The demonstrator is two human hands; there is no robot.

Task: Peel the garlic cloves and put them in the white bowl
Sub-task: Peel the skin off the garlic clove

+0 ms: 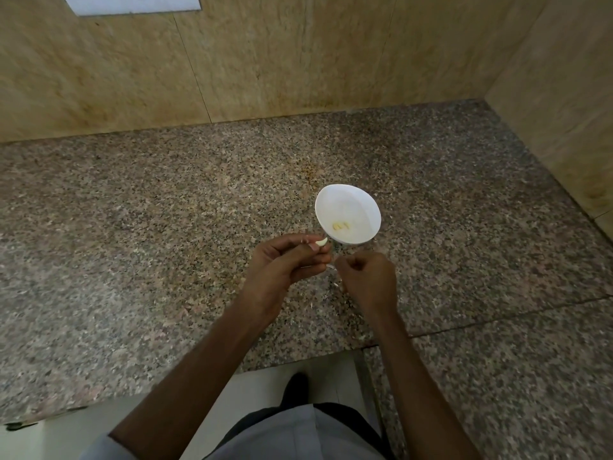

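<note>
Granite worktop (166, 227): near its front edge, left hand (285, 263) pinches a clove (321, 242) beside the bowl (365, 207); right hand (368, 277) curled, its hold unclear.

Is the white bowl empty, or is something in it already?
Not empty: a few small pale pieces, likely peeled garlic, lie at the bottom of the white bowl.

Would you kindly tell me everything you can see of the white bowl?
The white bowl is small, round and smooth, perhaps plastic or ceramic. It stands upright on the speckled granite counter, with a few pale peeled cloves at its bottom. The left hand holds a garlic clove beside its near rim; contact is unclear.
</note>
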